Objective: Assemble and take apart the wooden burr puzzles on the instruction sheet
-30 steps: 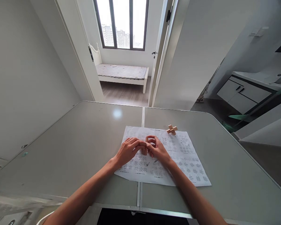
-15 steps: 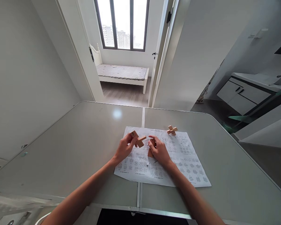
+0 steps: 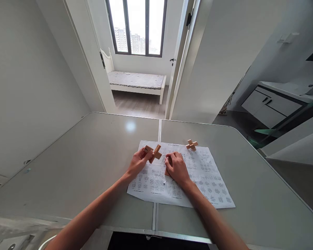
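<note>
Over the left part of a printed sheet (image 3: 210, 185), my left hand (image 3: 137, 164) pinches several wooden burr puzzle pieces (image 3: 155, 154) joined in a cross shape. A dark mark shows on the piece end nearest my fingers. My right hand (image 3: 177, 168) is closed around a wooden puzzle piece (image 3: 167, 173) just above the paper; the fingers cover most of it. The two hands are apart, with a small gap between their pieces. Another wooden burr puzzle (image 3: 191, 144), put together as a cross, rests at the sheet's upper right edge.
The sheet lies on a large grey-green table (image 3: 83, 166) with a metal seam down its middle. A tiny silvery scrap (image 3: 164, 183) sits on the paper. Beyond the table's far edge are an open doorway and a bed (image 3: 138, 80).
The cross of pieces in my left hand has turned, one piece now pointing more upward. My right hand's fingers have curled further over the piece they hold.
</note>
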Demonstrator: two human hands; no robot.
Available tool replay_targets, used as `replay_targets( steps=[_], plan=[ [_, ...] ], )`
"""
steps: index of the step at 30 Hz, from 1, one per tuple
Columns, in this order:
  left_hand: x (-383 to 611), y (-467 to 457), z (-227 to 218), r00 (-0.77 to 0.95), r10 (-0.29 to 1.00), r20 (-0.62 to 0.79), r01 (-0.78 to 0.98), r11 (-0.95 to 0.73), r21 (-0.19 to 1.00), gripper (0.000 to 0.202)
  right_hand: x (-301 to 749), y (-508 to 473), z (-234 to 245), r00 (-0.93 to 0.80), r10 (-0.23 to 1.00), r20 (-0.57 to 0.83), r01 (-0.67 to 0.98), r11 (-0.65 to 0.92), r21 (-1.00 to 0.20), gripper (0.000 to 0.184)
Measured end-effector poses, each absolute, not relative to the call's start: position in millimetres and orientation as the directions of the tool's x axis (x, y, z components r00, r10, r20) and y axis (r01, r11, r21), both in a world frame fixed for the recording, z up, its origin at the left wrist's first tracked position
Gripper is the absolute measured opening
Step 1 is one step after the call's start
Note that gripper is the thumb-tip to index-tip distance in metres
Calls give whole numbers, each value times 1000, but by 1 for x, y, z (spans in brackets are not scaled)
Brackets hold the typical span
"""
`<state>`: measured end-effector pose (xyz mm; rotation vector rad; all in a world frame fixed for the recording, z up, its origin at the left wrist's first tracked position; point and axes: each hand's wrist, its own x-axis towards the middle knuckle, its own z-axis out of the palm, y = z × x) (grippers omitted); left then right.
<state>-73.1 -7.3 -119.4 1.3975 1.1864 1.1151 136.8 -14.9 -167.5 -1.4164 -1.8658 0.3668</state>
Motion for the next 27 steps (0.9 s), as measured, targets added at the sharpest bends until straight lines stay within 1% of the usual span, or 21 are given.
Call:
replay_targets(
  steps=[3,6,8,11,13,14,16,17,18,19,21,24,27],
  plan=[
    [-72,-10,-116,112,993,45,128,-60,990,40,137,-14,-170,-105,908,407,712,354,-606,18],
    [-71,-11,-115,152,988,40,122,-59,991,40,137,-14,-170,-100,897,431,709,368,-602,18],
    [-71,-11,-115,177,984,27,112,-47,993,39,137,-14,-167,-61,887,458,683,372,-628,20],
    [-71,-11,-118,189,982,-4,107,-17,994,40,136,-17,-157,-12,866,500,583,412,-700,25],
    [-71,-10,-120,204,979,-15,104,-6,995,40,136,-21,-149,-72,838,541,495,501,-710,38],
    [-72,-10,-120,219,976,-17,102,-6,995,41,135,-24,-145,-129,819,559,462,549,-697,49],
    [-72,-10,-121,265,964,-15,93,-10,996,41,133,-28,-139,-247,771,586,424,630,-650,81],
    [-72,-10,-120,295,955,-13,89,-14,996,42,132,-29,-138,-302,749,589,416,660,-626,92],
    [-72,-11,-120,325,946,-11,86,-18,996,42,131,-30,-138,-345,730,590,413,682,-603,99],
    [-72,-11,-119,353,935,-8,87,-24,996,42,131,-31,-139,-371,717,590,414,696,-586,101],
    [-72,-11,-118,386,923,-2,99,-40,994,42,129,-31,-142,-376,708,597,419,705,-572,96],
    [-72,-10,-119,387,922,9,111,-56,992,42,129,-29,-145,-316,715,624,417,695,-586,86],
    [-72,-10,-120,392,920,9,90,-49,995,41,128,-30,-141,-285,712,642,420,695,-584,82]
  ],
)
